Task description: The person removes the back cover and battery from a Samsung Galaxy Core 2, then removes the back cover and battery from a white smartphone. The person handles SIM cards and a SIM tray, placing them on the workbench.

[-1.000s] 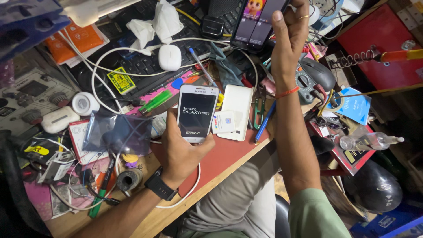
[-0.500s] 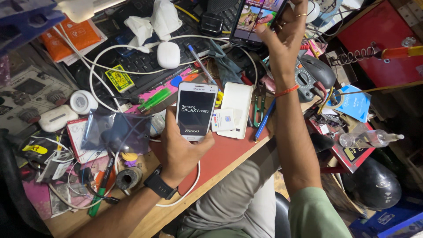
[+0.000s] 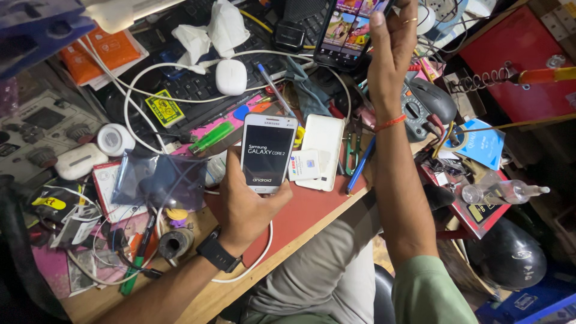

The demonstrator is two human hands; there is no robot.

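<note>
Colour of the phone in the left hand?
White phone, dark screen; left hand; head view.

The tabletop (image 3: 312,219) offers one bare strip, the red mat along its near edge beside the white back cover (image 3: 324,153). Farther back, a looping white cable (image 3: 129,105), a keyboard (image 3: 198,90), a white earbud case (image 3: 231,77), crumpled tissue (image 3: 225,27) and a multimeter (image 3: 417,108) crowd every path. A soldering-iron stand (image 3: 480,78) blocks the right side.

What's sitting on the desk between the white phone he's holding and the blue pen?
In the head view, a white back cover lies between the white phone in the left hand and the blue pen.
</note>
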